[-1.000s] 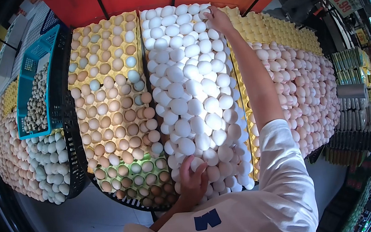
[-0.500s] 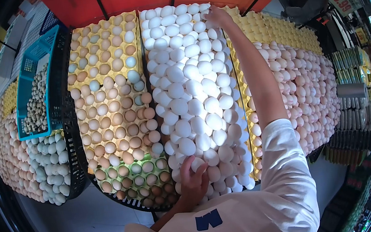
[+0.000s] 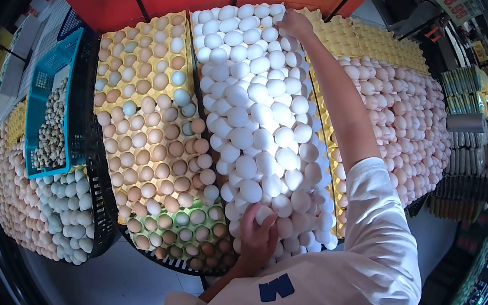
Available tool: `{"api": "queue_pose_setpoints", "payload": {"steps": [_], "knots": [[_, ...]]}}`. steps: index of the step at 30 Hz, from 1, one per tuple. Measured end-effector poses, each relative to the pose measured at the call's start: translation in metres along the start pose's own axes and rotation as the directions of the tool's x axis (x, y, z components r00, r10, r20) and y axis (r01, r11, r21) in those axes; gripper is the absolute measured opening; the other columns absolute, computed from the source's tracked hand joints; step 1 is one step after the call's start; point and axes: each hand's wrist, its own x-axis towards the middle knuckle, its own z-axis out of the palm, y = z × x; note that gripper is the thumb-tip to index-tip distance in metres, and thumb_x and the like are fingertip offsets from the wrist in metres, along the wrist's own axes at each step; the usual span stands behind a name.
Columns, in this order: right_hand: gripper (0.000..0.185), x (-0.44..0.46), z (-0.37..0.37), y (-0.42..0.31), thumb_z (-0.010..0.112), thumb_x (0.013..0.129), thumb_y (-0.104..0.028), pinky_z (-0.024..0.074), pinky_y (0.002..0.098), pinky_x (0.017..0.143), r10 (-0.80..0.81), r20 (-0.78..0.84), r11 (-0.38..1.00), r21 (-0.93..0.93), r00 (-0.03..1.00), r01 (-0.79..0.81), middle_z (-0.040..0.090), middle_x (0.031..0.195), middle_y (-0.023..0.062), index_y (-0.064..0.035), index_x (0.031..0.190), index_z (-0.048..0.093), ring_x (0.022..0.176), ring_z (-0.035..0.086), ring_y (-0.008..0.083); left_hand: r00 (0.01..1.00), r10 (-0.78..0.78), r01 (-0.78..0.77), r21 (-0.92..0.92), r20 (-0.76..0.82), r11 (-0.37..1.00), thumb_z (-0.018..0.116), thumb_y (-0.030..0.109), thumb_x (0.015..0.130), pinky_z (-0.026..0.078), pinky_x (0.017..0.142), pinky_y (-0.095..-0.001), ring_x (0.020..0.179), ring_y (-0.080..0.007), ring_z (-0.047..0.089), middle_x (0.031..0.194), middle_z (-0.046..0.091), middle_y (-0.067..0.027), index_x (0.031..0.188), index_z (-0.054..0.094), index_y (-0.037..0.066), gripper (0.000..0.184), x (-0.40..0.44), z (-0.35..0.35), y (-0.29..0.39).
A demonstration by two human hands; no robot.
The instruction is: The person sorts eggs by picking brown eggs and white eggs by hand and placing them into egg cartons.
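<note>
White eggs [image 3: 260,114] are heaped in a long pile down the middle of the display. At its near end, my left hand [image 3: 256,239] has its fingers curled round a white egg [image 3: 264,214]. My right arm stretches across the right side of the pile. At the far right corner, my right hand [image 3: 296,24] is closed with bent fingers, touching the end of the white tray [image 3: 280,8] beside the last eggs. What lies between those fingers is hidden.
Brown and bluish eggs [image 3: 144,155] fill yellow and green trays on the left. Pinkish eggs [image 3: 404,120] are stacked on the right, before yellow egg trays [image 3: 376,38]. A teal basket [image 3: 31,157] holds small speckled eggs. Packaged goods [image 3: 461,89] stand far right.
The whole view has shifted slightly to the right. My right hand looks more closed and turned at the far corner; my left hand still holds the egg.
</note>
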Motion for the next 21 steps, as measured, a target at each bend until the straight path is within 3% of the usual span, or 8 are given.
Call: {"api": "queue_pose_setpoints", "payload": {"steps": [2,5,12,15,17,21], "knots": [[0.051,0.001,-0.01,-0.003,0.06,0.081,-0.041,0.0486,0.044,0.086,0.026,0.038,1.0,0.011,0.999,-0.027,0.065,0.108,0.0188,-0.0026,0.113,0.058,0.102,0.062,0.0328,1.0,0.001,-0.001,0.016,-0.002,1.0,0.062,-0.004,0.077,0.046,0.094,-0.0431,0.122,-0.0423,0.043,0.128,0.039,-0.024,0.108,0.064,0.004,0.032,0.002,-0.001,0.001],[0.036,0.015,-0.015,0.005,0.055,0.086,-0.033,0.0493,0.0438,0.085,-0.124,0.171,0.963,-0.216,0.977,0.16,0.065,0.112,0.0121,-0.0075,0.112,0.061,0.105,0.061,0.0281,1.0,0.013,-0.013,0.042,0.005,0.999,0.062,-0.004,0.078,0.047,0.094,-0.0431,0.122,-0.0429,0.043,0.127,0.039,-0.0245,0.109,0.064,0.003,0.032,0.001,0.0,0.0],[0.039,0.026,-0.01,0.014,0.056,0.086,-0.035,0.0486,0.0435,0.086,-0.2,0.23,0.95,-0.194,0.952,0.246,0.064,0.113,0.0122,-0.008,0.114,0.06,0.107,0.061,0.0283,1.0,-0.001,0.0,0.064,0.018,0.998,0.062,-0.003,0.078,0.047,0.094,-0.044,0.121,-0.0437,0.043,0.127,0.039,-0.025,0.108,0.064,0.003,0.031,0.0,0.0,-0.001],[0.044,0.024,-0.003,0.017,0.057,0.086,-0.039,0.0482,0.043,0.087,-0.185,0.17,0.975,-0.092,0.968,0.203,0.064,0.114,0.0129,-0.0068,0.116,0.058,0.108,0.06,0.0283,1.0,-0.009,0.009,0.043,0.007,0.999,0.062,-0.003,0.078,0.047,0.094,-0.044,0.121,-0.0435,0.043,0.127,0.04,-0.0249,0.108,0.064,0.004,0.031,0.0,0.002,-0.001],[0.056,0.017,0.003,0.017,0.063,0.081,-0.047,0.05,0.04,0.083,-0.045,-0.046,0.999,0.006,0.998,0.045,0.066,0.105,0.0191,-0.0027,0.115,0.059,0.098,0.064,0.0305,1.0,-0.01,0.009,0.042,0.01,0.999,0.062,-0.003,0.078,0.047,0.093,-0.0438,0.121,-0.0433,0.043,0.127,0.039,-0.0247,0.108,0.064,0.004,0.031,0.0,0.001,0.0],[0.064,0.018,0.008,0.016,0.066,0.078,-0.049,0.0519,0.0388,0.08,0.071,0.05,0.976,0.204,0.996,-0.08,0.064,0.111,0.0207,-0.0005,0.12,0.055,0.098,0.065,0.0295,1.0,-0.01,0.009,0.055,0.024,0.998,0.062,-0.004,0.078,0.047,0.093,-0.0436,0.121,-0.043,0.043,0.127,0.039,-0.0243,0.108,0.064,0.004,0.031,0.0,0.0,0.0]]}}
